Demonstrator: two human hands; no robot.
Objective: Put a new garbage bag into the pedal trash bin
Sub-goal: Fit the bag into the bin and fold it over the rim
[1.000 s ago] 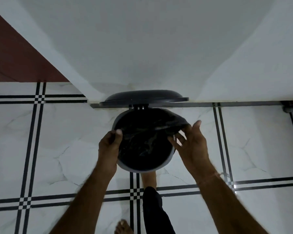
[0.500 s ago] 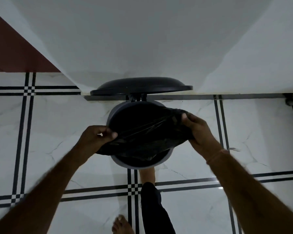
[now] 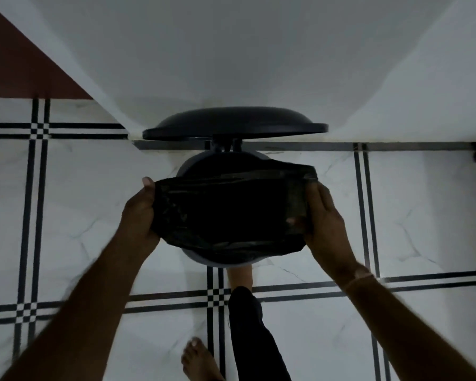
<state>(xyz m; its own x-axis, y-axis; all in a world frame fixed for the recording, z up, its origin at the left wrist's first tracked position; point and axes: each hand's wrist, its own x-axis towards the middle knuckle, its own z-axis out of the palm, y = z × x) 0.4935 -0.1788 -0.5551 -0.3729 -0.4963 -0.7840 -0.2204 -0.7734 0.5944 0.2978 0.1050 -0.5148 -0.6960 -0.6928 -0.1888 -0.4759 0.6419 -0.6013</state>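
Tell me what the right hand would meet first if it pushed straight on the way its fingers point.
The right hand points toward the wall, gripping the black plastic garbage bag. Straight on it likely passes the round grey pedal bin and meets the raised dark lid; depth is unclear.

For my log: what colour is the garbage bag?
Black, slightly glossy garbage bag; head view shows it.

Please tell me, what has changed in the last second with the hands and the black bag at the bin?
Both hands moved apart, stretching the mouth of the garbage bag wide above the bin. The left hand, earlier at the rim, now grips the bag's left edge; the right hand kept its hold and pulled the right edge outward. The lid stayed up, and a foot stayed by the bin's base.
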